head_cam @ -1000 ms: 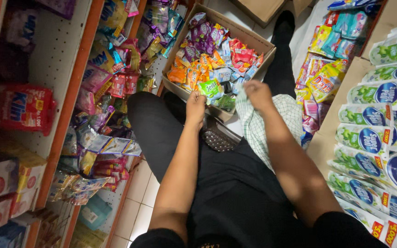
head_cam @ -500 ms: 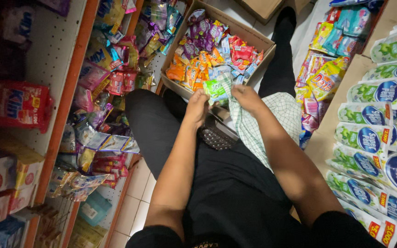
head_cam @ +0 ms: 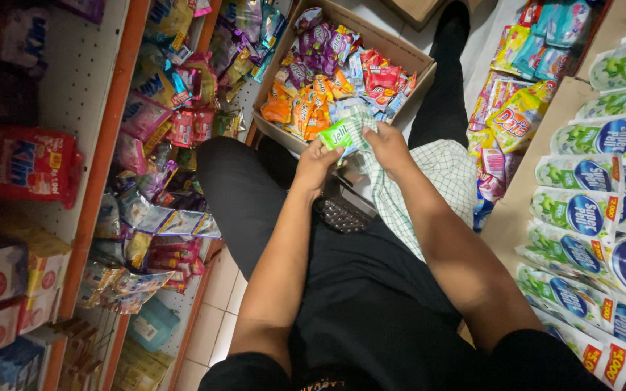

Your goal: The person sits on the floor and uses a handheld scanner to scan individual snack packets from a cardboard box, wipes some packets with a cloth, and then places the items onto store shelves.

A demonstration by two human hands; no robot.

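Green sachet (head_cam: 337, 135): glossy plastic film, held in the left hand (head_cam: 316, 163). Checked cloth (head_cam: 429, 181): matt woven fabric, soft folds, pinched by the right hand (head_cam: 389, 148). Box (head_cam: 411, 54): plain brown cardboard, matt, rough-cut edges. Packets inside (head_cam: 327, 80): shiny crinkled plastic foil. Trousers (head_cam: 371, 289): dark matt cloth. Shelf edge (head_cam: 99, 152): orange painted wood, smooth. Back panel (head_cam: 74, 87): white perforated board, matt. Pouches (head_cam: 595, 217) at right: glossy printed plastic. Floor tiles (head_cam: 215, 304): smooth, slightly shiny.
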